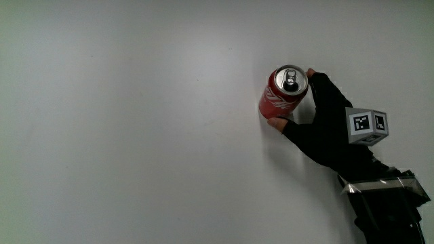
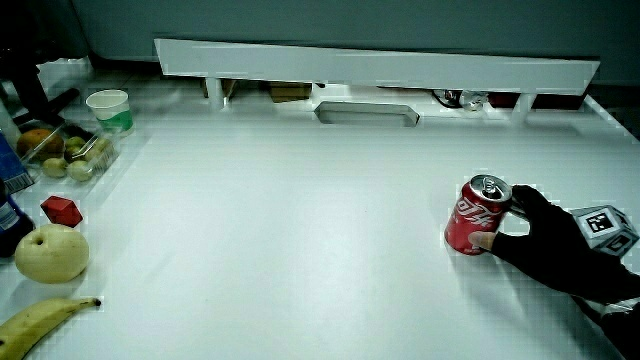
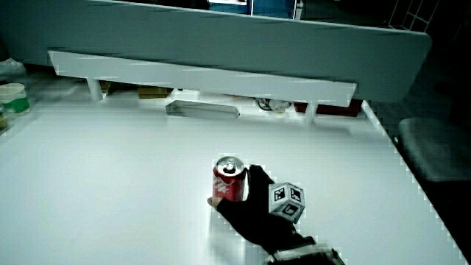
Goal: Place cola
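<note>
A red cola can [image 1: 281, 97] stands upright on the white table [image 1: 135, 135], its silver top with the pull tab facing up. The gloved hand [image 1: 325, 125] wraps it from the side, thumb and fingers curled around the can's body. Both side views show the can [image 2: 477, 216] [image 3: 229, 183] resting on the table surface with the hand [image 2: 555, 247] [image 3: 257, 210] still closed on it. The patterned cube [image 1: 367, 126] sits on the back of the hand.
At the table's edge in a side view lie a banana [image 2: 40, 318], a pale apple [image 2: 50, 253], a small red block [image 2: 62, 211], a clear box of fruit [image 2: 70, 153] and a white-and-green cup [image 2: 110, 110]. A low partition [image 2: 380, 65] runs along the table.
</note>
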Available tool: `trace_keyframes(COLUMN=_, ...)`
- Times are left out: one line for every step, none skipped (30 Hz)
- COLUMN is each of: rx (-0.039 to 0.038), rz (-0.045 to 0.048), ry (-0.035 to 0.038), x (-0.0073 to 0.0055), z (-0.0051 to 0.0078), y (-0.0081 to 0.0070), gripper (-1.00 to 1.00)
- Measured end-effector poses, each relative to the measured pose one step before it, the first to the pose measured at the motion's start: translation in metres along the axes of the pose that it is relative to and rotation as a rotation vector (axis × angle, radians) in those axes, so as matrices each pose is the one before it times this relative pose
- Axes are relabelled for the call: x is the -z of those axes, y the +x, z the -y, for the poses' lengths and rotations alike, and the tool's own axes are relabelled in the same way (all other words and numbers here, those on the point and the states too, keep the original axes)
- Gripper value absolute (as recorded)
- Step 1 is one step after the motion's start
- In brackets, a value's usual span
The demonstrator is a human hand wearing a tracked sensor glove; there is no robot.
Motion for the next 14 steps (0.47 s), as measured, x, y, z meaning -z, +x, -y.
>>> trace_keyframes(rx=-0.00378, rz=0.01587, ry=-0.00996, x=-0.00145, z=0.00156, y=-0.00157, gripper=-0.72)
trace_keyframes(rx=-0.00804, rz=0.01553, ry=-0.00433, x=-0.00218, z=0.00154, y=-0.00203, gripper=-0.78)
trace_keyframes(rx=-0.00633, rz=0.02105, ry=-0.0021, x=-0.00195, z=0.00096, y=-0.00122, gripper=-0.83)
trace_keyframes(rx=-0.00331, rz=0.00737, ry=-0.00549, x=-0.00329, z=0.00145, y=-0.00281, gripper=-0.89)
trace_keyframes(rx=-0.00508, rz=0.00718, ry=0.00142, x=-0.00224, z=0.00127, y=-0.00001, gripper=-0.94)
trace_keyframes(rx=-0.00634, rz=0.00113, ry=0.0061, x=-0.00629, z=0.00305, y=-0.00588, gripper=-1.0)
trace_keyframes(rx=0.0004, rz=0.01916, ry=0.01187, x=-0.00301, z=0.00192, y=0.00004, gripper=-1.0)
trace_keyframes(rx=-0.00529, rz=0.01305, ry=0.00873, x=-0.00576, z=0.00301, y=-0.00386, gripper=-1.0)
trace_keyframes(rx=-0.00377, rz=0.01134, ry=0.02508, x=-0.00457, z=0.00267, y=-0.00192, gripper=-1.0)
trace_keyframes(rx=-0.01667, rz=0.00603, ry=0.01478, x=-0.00647, z=0.00258, y=-0.00568, gripper=-1.0)
trace_keyframes(rx=-0.01383, rz=0.01168, ry=0.02759, x=-0.00599, z=0.00275, y=-0.00638, gripper=-1.0)
trace_keyframes(rx=-0.02574, rz=0.00429, ry=0.01476, x=-0.00723, z=0.00286, y=-0.00894, gripper=-1.0)
trace_keyframes(rx=-0.02032, rz=0.00096, ry=0.00497, x=-0.0052, z=0.00229, y=-0.0064, gripper=-1.0)
trace_keyframes(rx=-0.0254, rz=-0.00717, ry=0.00232, x=-0.00584, z=0.0025, y=-0.00802, gripper=-1.0)
